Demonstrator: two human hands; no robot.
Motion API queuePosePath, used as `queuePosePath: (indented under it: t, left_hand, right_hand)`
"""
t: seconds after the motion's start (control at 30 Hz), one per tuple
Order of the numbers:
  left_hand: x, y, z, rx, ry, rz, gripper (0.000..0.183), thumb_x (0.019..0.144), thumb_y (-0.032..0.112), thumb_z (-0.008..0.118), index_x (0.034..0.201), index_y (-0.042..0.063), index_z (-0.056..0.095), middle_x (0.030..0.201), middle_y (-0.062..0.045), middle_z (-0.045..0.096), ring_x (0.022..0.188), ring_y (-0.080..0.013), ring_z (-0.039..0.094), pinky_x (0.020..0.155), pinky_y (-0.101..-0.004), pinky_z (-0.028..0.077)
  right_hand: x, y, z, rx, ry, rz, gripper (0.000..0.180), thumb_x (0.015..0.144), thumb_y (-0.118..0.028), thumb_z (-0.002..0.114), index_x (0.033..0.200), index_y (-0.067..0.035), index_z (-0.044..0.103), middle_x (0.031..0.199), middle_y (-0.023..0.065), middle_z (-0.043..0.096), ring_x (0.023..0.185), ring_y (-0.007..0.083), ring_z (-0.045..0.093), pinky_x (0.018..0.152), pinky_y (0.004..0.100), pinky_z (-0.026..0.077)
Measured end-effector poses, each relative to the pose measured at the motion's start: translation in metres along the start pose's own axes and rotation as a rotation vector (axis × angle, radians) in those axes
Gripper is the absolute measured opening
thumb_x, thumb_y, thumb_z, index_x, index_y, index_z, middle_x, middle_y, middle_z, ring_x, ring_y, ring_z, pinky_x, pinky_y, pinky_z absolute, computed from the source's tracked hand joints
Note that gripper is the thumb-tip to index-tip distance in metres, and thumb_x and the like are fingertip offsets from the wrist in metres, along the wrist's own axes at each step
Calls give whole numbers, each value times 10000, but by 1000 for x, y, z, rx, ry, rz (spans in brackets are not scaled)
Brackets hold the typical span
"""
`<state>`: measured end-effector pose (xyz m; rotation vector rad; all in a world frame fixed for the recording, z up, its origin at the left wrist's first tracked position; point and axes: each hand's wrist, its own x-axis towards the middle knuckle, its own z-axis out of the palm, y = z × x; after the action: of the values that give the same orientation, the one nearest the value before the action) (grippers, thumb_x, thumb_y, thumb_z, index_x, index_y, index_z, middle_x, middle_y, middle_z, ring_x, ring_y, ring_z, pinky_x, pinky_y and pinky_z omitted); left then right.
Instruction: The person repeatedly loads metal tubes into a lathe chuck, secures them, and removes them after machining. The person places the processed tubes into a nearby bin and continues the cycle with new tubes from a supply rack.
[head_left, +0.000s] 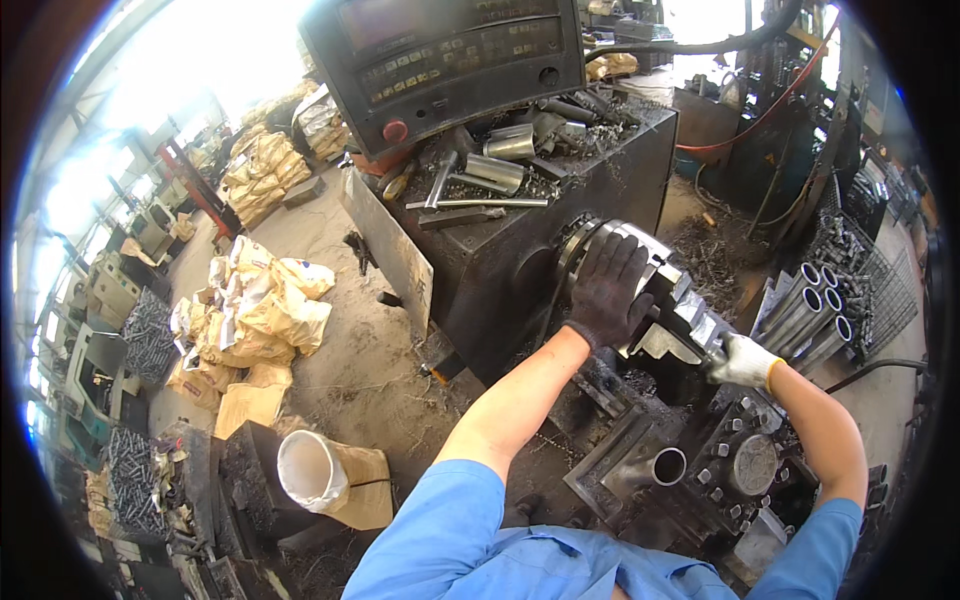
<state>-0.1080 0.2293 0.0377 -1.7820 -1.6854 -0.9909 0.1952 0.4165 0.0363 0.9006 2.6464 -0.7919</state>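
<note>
A metal lathe chuck (634, 232) with stepped jaws (694, 311) sticks out from the machine's dark headstock (480, 277). My left hand (611, 289), in a black glove, lies over the chuck body with its fingers wrapped across the curved rim. At the outer end of the jaws, my right hand (742, 361) in a white glove has its fingers bent round the metal; what is under the fingertips is hidden. Nearer my body stands a bolted tool post (754, 465), and beside it a metal tube (649, 469) lies on the oily slide.
A control panel (465, 67) with a red stop button (395, 131) rises above the headstock. Cut tubes (495, 174) and a metal rod (480, 202) lie on top. Several long tubes (802, 315) are stacked right. Paper sacks (255, 307) and a lined bin (311, 472) stand left.
</note>
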Motion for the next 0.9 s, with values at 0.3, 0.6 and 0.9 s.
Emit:
queuePosePath:
  t: [0.3, 0.6, 0.9]
  left_hand:
    - [-12, -7, 13, -8, 57, 21, 761, 966, 400, 652, 1574, -19, 469, 1639, -273, 445, 1594, -453, 320, 1350, -611, 127]
    - [-13, -8, 27, -111, -109, -56, 866, 994, 505, 570, 1646, -26, 359, 1737, -274, 285, 1656, -462, 123, 1351, -622, -17]
    - [-139, 132, -152, -1752, -418, -486, 819, 1002, 458, 766, 1647, 117, 394, 1539, -146, 523, 1382, -286, 528, 1150, -477, 458]
  right_hand:
    - [-6, -26, -20, 71, -234, 138, 406, 798, -289, 902, 963, 36, 723, 661, 88, 706, 572, 176, 679, 607, 345, 585]
    - [-152, -90, -41, -674, 545, 481, 544, 673, -273, 882, 1101, -27, 654, 1059, 233, 758, 980, 409, 751, 918, 499, 593]
    - [-210, -261, 163, 591, 564, 96, 588, 746, -106, 799, 1298, 41, 657, 1008, 74, 735, 834, 169, 701, 761, 338, 606]
